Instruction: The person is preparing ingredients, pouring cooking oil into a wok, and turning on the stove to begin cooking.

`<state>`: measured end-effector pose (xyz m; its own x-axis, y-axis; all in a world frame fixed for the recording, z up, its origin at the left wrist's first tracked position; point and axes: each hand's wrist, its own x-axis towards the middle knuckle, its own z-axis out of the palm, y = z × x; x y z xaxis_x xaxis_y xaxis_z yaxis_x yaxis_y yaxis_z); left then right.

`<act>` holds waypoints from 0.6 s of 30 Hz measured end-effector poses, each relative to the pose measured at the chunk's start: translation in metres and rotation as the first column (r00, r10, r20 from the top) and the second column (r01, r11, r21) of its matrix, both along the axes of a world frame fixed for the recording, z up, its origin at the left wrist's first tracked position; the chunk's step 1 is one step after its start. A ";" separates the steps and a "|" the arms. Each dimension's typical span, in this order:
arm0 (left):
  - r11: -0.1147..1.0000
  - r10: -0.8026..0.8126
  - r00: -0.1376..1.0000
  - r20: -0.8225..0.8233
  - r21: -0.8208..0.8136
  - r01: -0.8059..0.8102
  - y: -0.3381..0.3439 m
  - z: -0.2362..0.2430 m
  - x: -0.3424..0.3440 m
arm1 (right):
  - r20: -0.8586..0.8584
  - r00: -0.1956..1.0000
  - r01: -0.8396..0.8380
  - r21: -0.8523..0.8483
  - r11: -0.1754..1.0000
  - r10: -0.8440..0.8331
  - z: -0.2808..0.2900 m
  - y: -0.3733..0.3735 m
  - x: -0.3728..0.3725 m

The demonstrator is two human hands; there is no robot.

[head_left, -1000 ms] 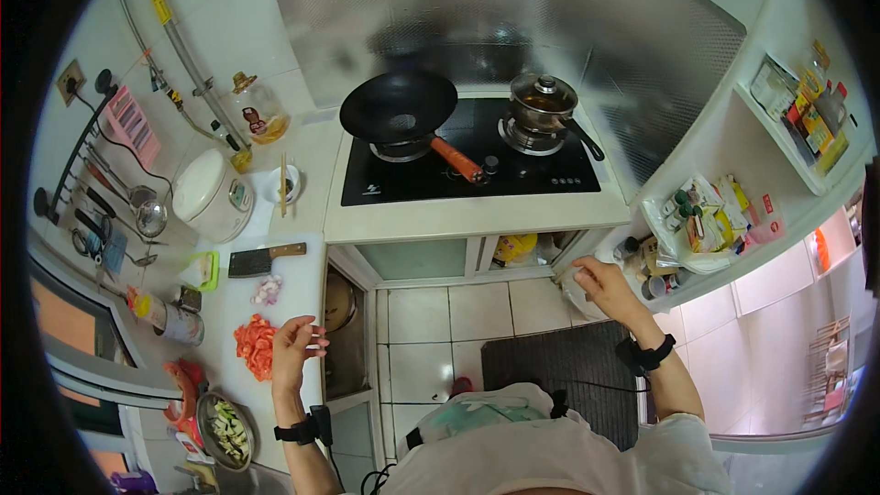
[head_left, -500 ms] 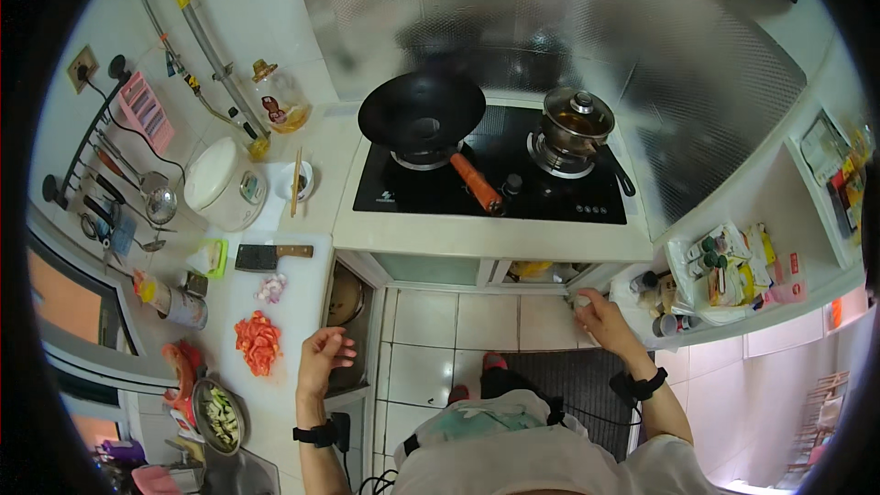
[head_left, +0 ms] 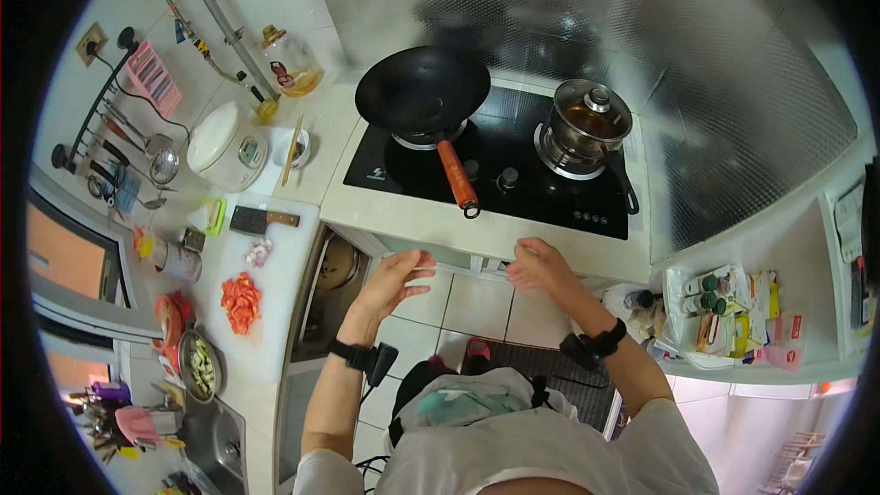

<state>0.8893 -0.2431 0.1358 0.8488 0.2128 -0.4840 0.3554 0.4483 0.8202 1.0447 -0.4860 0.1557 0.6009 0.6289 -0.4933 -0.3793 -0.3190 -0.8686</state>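
My left hand (head_left: 396, 282) is held in the air in front of the counter, fingers stretched and apart, with nothing in it. Facing it across a gap is my right hand (head_left: 541, 269), near the stove counter's front edge. Its fingers are curled toward the thumb; a pale spot shows between them, too small to name. Beyond the hands, a black wok (head_left: 422, 96) with a wooden handle rests on the left burner of the black gas stove (head_left: 509, 142). A lidded pot (head_left: 587, 128) stands on the right burner. Neither hand touches the cookware.
On the left, a white cutting board (head_left: 286, 238) bears a cleaver (head_left: 261, 220), chopped tomatoes (head_left: 240, 302) and chopped pale purple pieces (head_left: 258, 252). A bowl of cut green vegetable (head_left: 199, 365) stands beside the sink (head_left: 220, 445). Behind are a rice cooker (head_left: 225, 147) and chopsticks (head_left: 293, 151).
My right hand has moved left and forward from the counter's right end. My left hand has moved right and forward, away from the cutting board. The view has shifted slightly.
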 end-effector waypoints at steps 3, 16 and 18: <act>0.998 -0.038 0.999 0.016 -0.047 0.039 -0.005 0.003 0.026 | -0.079 0.997 -0.001 0.108 0.994 0.009 -0.003 0.016 0.015; 0.942 0.032 0.996 0.080 -0.335 -0.003 0.022 -0.023 0.067 | -0.312 0.950 0.078 0.160 0.984 -0.024 -0.025 0.087 0.054; 0.935 0.023 0.996 0.084 -0.354 0.008 0.028 -0.025 0.070 | -0.323 0.947 0.048 0.151 0.987 0.003 -0.023 0.098 0.057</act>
